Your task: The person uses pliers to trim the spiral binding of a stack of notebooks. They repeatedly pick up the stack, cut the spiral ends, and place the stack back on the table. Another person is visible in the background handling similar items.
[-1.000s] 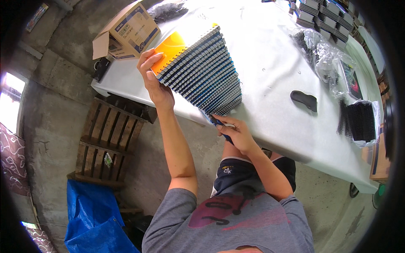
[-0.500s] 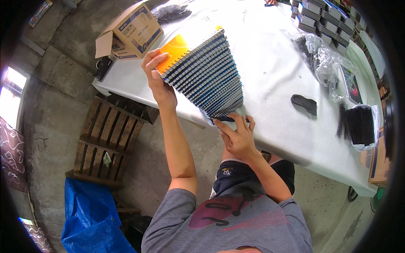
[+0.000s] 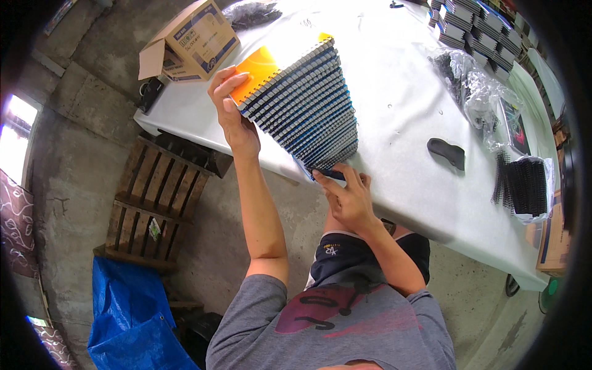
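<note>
A tall stack of bound notebooks (image 3: 308, 102) stands at the table's near edge, its grey and dark ring-bound spines facing me. The top notebook has an orange cover (image 3: 256, 69). My left hand (image 3: 237, 114) grips the stack's upper left corner, fingers over the orange cover and the thumb lower at the side. Low on the stack, my right hand (image 3: 346, 194) is closed around a slim dark tool (image 3: 332, 174), its left end against the bottom spines. The exact kind of tool cannot be made out.
On the white-covered table (image 3: 401, 160) lie a black curved object (image 3: 446, 154), a clear plastic bag (image 3: 481, 102) and black binding combs (image 3: 524, 185). More notebook stacks (image 3: 475, 37) stand far right. An open cardboard box (image 3: 194, 46) sits far left. A wooden pallet (image 3: 154, 200) and blue tarp (image 3: 129, 308) are below.
The dark tool in my right hand now slants more down to the right at the stack's bottom. Another person's hand at the far edge has left the view. My left hand keeps its grip.
</note>
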Demonstrator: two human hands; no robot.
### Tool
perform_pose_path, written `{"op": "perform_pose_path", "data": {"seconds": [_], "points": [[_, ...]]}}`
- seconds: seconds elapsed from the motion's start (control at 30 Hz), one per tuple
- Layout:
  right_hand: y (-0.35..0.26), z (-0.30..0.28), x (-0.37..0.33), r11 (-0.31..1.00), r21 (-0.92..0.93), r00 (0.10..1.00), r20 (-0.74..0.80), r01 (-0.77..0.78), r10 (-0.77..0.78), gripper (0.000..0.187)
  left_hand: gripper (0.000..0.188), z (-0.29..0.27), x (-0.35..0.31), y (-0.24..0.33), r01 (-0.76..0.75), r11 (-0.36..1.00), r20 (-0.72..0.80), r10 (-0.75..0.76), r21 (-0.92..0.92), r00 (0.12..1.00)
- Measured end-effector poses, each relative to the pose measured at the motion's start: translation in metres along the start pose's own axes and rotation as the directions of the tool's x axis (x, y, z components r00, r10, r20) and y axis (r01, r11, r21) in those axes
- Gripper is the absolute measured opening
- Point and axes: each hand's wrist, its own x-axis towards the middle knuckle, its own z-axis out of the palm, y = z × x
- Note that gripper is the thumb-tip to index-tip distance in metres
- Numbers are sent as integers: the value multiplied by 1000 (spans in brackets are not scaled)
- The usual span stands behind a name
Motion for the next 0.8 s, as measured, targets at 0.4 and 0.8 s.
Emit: {"op": "perform_pose_path", "data": {"seconds": [0.4, 0.8], "points": [[-3, -8, -3, 991, 116, 998, 24, -63, 60, 33, 51, 0, 0, 0, 11, 1000, -8, -11, 17, 1000], [5, -1, -7, 998, -65, 999, 45, -17, 20, 35, 52, 0, 0, -1, 0, 1000, 0, 0, 15, 1000]]}}
